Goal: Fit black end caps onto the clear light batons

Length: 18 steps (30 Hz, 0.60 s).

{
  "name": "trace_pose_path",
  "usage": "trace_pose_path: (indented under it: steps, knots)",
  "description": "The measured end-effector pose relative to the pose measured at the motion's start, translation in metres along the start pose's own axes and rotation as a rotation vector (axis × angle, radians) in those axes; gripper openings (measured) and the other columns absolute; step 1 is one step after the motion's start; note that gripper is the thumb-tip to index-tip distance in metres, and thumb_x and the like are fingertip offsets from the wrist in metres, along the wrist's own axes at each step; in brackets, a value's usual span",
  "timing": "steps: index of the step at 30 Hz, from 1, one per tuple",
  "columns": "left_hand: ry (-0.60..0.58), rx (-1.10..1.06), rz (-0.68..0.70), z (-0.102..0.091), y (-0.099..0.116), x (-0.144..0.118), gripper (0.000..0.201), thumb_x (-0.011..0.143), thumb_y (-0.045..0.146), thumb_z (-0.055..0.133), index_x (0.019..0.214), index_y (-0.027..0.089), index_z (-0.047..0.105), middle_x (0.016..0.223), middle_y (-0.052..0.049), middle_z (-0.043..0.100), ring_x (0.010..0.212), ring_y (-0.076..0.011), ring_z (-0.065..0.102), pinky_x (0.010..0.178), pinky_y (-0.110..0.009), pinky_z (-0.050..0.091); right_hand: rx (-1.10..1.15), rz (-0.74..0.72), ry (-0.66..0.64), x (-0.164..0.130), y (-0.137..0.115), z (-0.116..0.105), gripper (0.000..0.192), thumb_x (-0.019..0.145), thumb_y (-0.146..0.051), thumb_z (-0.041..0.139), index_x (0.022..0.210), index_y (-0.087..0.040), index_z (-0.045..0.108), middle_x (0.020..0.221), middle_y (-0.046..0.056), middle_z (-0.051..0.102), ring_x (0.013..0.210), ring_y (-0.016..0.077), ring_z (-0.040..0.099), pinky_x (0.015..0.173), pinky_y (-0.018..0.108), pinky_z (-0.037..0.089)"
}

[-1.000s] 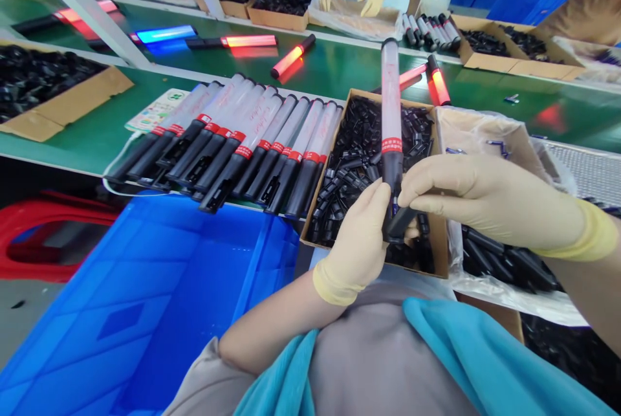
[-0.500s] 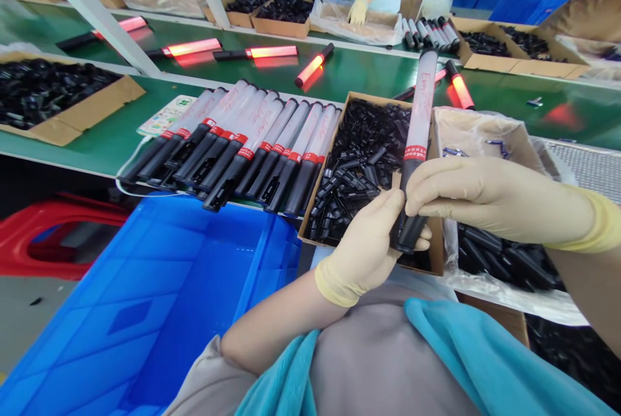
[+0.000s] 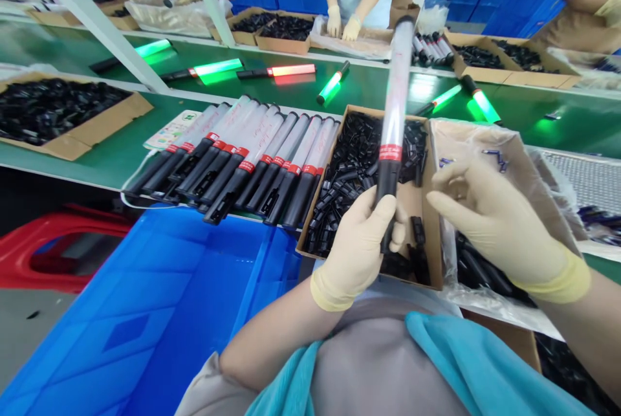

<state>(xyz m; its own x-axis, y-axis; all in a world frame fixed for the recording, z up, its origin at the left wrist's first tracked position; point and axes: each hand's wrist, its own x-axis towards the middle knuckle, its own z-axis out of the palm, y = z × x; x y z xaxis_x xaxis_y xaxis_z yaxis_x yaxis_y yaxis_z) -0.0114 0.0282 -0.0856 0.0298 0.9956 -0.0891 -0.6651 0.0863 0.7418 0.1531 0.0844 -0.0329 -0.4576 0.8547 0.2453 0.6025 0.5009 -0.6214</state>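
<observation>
My gloved left hand grips the black handle of a light baton, which stands almost upright with its frosted tube and red band above my fingers. Just to its right, my gloved right hand hovers off the baton with fingers apart and nothing in them. Under both hands lies a cardboard box of small black plastic parts. A row of several unlit batons lies side by side on the green table to the left.
A blue plastic crate stands low at my left. A bag-lined box is at my right. Lit batons, green and red, lie on the green conveyor beyond. A co-worker's gloved hands work at the far side among more boxes.
My right hand has let go of the baton's handle and drawn back to the right. The left hand has tipped the baton upright. The conveyor batons have mostly switched from red to green.
</observation>
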Motion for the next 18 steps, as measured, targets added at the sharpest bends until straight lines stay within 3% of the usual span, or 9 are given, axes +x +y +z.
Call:
trace_pose_path:
  steps: [2,4,6,8,10,12,15,16,18]
  knots:
    - [0.071,0.066,0.093,-0.002,0.001,0.004,0.022,0.094,0.041,0.067,0.104,0.022,0.067,0.084,0.000,0.066,0.063,-0.0102,0.056,0.060,-0.023,0.045,0.012,0.050,-0.193,-0.001,-0.003,0.007,0.032,0.096,-0.050,0.052,0.082,-0.023,0.061,0.072,0.003,0.064,0.064,0.0174,0.060,0.056,0.031,0.047]
    - [0.135,0.126,0.165,-0.003,0.002,0.009,0.024,0.096,0.043,0.063,0.110,0.024,0.068,0.099,-0.003,0.071,0.087,-0.0152,0.066,0.081,-0.027,0.052,0.087,0.075,-0.333,0.001,-0.008,0.020,0.034,0.094,-0.053,0.054,0.086,-0.022,0.063,0.074,0.002,0.067,0.065,0.0179,0.062,0.056,0.030,0.048]
    - [0.153,0.191,0.206,-0.004,0.003,0.013,0.027,0.098,0.045,0.061,0.114,0.025,0.070,0.120,-0.006,0.071,0.120,-0.0201,0.062,0.104,-0.031,0.046,0.207,0.097,-0.328,0.008,-0.013,0.035,0.033,0.089,-0.054,0.061,0.096,-0.022,0.063,0.087,0.004,0.071,0.079,0.0206,0.067,0.065,0.032,0.054]
    - [0.153,0.214,0.234,-0.006,0.008,0.014,0.030,0.095,0.045,0.064,0.118,0.026,0.072,0.134,-0.007,0.068,0.140,-0.0224,0.050,0.115,-0.032,0.039,0.316,0.129,-0.319,0.023,-0.014,0.043,0.033,0.085,-0.051,0.065,0.097,-0.020,0.062,0.091,0.005,0.072,0.083,0.0211,0.068,0.070,0.033,0.056]
    - [0.168,0.188,0.237,-0.011,0.014,0.011,0.034,0.091,0.043,0.071,0.121,0.027,0.072,0.141,-0.007,0.065,0.146,-0.0243,0.045,0.115,-0.034,0.040,0.410,0.201,-0.339,0.047,-0.007,0.042,0.030,0.088,-0.047,0.063,0.095,-0.018,0.062,0.087,0.006,0.071,0.077,0.0179,0.067,0.067,0.030,0.056]
    - [0.192,0.161,0.224,-0.018,0.021,0.006,0.039,0.089,0.043,0.073,0.125,0.029,0.072,0.146,-0.008,0.062,0.146,-0.0264,0.046,0.112,-0.036,0.043,0.433,0.273,-0.279,0.081,0.012,0.030,0.031,0.094,-0.042,0.055,0.105,-0.015,0.063,0.090,0.008,0.073,0.070,0.0146,0.066,0.063,0.026,0.053]
    - [0.195,0.234,0.185,-0.032,0.032,-0.003,0.038,0.094,0.046,0.065,0.127,0.028,0.073,0.150,-0.010,0.059,0.145,-0.0280,0.046,0.113,-0.039,0.043,0.107,0.319,-0.092,0.142,0.061,0.002,0.051,0.101,-0.039,0.043,0.146,-0.016,0.046,0.107,0.011,0.075,0.072,0.0130,0.069,0.062,0.024,0.052]
    - [0.195,0.269,0.176,-0.036,0.035,-0.005,0.037,0.096,0.046,0.062,0.126,0.027,0.073,0.149,-0.010,0.059,0.144,-0.0282,0.047,0.114,-0.040,0.043,-0.117,0.333,-0.057,0.162,0.080,-0.008,0.056,0.103,-0.041,0.040,0.154,-0.016,0.039,0.109,0.011,0.075,0.075,0.0131,0.070,0.065,0.024,0.053]
    - [0.206,0.321,0.173,-0.045,0.042,-0.009,0.034,0.099,0.043,0.059,0.124,0.026,0.075,0.146,-0.010,0.062,0.141,-0.0282,0.050,0.113,-0.041,0.044,-0.332,0.368,-0.002,0.195,0.116,-0.024,0.058,0.104,-0.042,0.040,0.152,-0.010,0.044,0.113,0.017,0.074,0.080,0.0170,0.071,0.071,0.028,0.054]
